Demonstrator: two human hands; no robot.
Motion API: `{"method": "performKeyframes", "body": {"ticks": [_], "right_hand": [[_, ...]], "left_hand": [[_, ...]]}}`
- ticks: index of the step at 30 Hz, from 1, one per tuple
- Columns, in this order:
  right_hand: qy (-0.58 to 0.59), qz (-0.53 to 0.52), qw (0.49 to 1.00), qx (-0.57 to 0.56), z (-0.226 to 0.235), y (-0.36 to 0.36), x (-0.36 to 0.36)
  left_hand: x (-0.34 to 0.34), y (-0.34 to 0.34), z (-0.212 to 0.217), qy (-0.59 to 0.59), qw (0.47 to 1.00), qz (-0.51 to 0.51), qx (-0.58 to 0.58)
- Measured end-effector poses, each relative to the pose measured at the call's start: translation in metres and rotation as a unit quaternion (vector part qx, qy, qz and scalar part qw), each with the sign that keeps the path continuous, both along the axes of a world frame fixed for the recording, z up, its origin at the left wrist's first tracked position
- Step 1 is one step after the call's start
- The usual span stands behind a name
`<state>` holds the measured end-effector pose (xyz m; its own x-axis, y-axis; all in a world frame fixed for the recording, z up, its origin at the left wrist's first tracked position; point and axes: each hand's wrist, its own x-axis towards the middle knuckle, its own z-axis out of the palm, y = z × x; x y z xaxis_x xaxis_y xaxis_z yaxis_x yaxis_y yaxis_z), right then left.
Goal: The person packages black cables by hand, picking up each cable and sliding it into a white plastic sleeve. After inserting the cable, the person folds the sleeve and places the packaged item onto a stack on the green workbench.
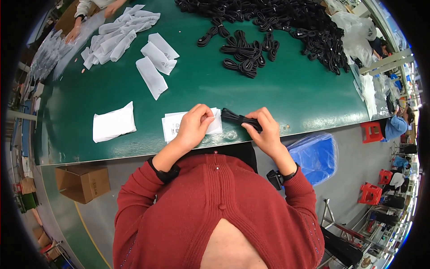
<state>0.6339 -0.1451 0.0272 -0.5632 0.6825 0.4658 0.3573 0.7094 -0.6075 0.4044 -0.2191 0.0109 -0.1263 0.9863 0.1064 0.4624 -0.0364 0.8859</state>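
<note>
A coiled black cable [230, 116], tied at its middle, is in my right hand [266, 130], the thumb and fingers closed round one end. Its free end points left, close to the mouth of a white printed plastic bag [216, 126]. My left hand [195, 125] pinches that bag at its edge, above a few more flat bags [169, 129] by the table's front edge. Whether the cable's tip touches the bag, I cannot tell. A neat stack of white bags [113, 123] lies to the left of my left hand.
Beyond my hands, several white bags [153, 76] lie on the green table [197, 85], with a larger heap [121, 33] behind. Bundled black cables [295, 22] pile up at the far right. A co-worker's hand [74, 33] is at far left. A blue lined bin [313, 157] stands below the edge.
</note>
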Motion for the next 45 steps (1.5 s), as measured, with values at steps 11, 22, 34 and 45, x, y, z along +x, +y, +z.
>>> {"method": "performKeyframes", "body": {"ticks": [11, 22, 34, 45], "right_hand": [[0.016, 0.026, 0.954, -0.300, -0.012, 0.000, -0.005], [0.059, 0.110, 0.988, -0.087, 0.007, -0.002, -0.034], [0.144, 0.069, 0.987, -0.013, 0.027, 0.042, -0.082], [-0.174, -0.213, 0.954, 0.124, -0.023, 0.143, -0.044]], "left_hand": [[0.002, -0.003, 0.006, 0.116, 0.967, -0.084, 0.212], [-0.006, 0.004, 0.024, 0.093, 0.975, -0.002, 0.203], [-0.058, 0.033, 0.052, -0.406, 0.913, 0.025, 0.029], [-0.049, 0.023, 0.053, 0.093, 0.983, 0.031, 0.158]]}}
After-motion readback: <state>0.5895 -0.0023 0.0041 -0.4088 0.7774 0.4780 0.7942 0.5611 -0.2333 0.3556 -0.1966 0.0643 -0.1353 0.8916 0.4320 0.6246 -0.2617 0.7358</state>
